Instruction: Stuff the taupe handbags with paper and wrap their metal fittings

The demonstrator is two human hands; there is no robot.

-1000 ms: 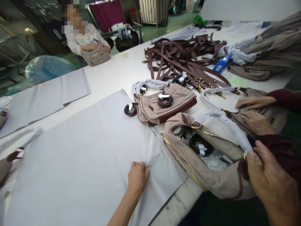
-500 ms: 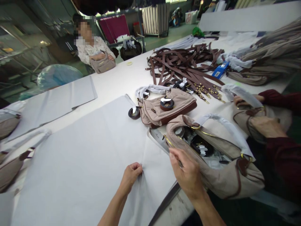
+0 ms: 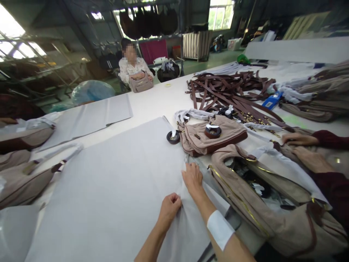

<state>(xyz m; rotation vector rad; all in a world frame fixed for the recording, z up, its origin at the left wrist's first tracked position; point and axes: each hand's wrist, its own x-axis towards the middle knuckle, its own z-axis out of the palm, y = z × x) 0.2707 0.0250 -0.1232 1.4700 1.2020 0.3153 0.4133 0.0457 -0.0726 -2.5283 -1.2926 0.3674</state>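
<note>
White worktable (image 3: 152,96) carries a pale sheet (image 3: 109,182), bunched in the left grip (image 3: 170,209), pinched narrowly by the right grip (image 3: 193,178).

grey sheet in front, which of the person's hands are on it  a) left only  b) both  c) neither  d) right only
b: the left hand and the right hand both lie on the sheet, with creases showing beneath them.
</note>
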